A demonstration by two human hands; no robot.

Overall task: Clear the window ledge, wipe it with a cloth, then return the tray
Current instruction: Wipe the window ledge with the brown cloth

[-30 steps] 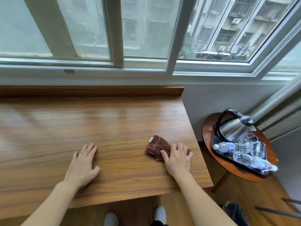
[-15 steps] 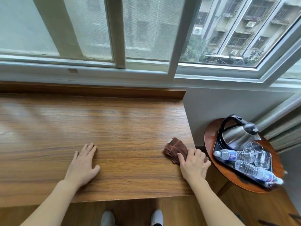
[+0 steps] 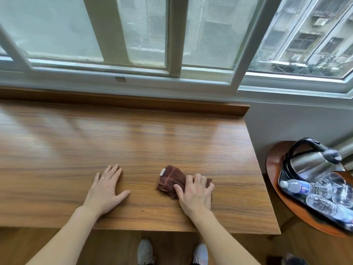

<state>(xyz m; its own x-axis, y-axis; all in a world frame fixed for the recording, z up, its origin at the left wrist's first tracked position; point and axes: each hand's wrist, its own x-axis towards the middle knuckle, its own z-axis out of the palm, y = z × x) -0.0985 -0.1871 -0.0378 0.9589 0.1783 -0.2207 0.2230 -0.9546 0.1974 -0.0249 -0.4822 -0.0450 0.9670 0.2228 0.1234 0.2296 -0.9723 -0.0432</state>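
Two bare hands lie on the broad wooden bench (image 3: 133,142) under the window, a glossy slab with long straight brown grain and a darker raised strip along its back edge. The left hand (image 3: 107,190) rests flat with fingers straight and together, thumb spread, holding nothing (a thin ring shows on one finger). The right hand (image 3: 196,194) presses down with fairly straight fingers on the folded dark brown terry cloth (image 3: 171,179), a soft, napped wad with stitched seams and a small pale label at its far left corner; the hand covers the cloth's right part. The cloth sits toward the near right of the bench, well apart from the left hand. To the right, lower than the bench, stands a round reddish-brown wooden side table (image 3: 275,188) carrying the black rectangular tray (image 3: 280,180). On the tray stand a brushed steel kettle with a black looped handle (image 3: 309,163), clear drinking glasses (image 3: 336,180) and two clear plastic water bottles (image 3: 298,187) lying on their sides. Pale shoes (image 3: 145,252) show on the wooden floor below the bench's edge.
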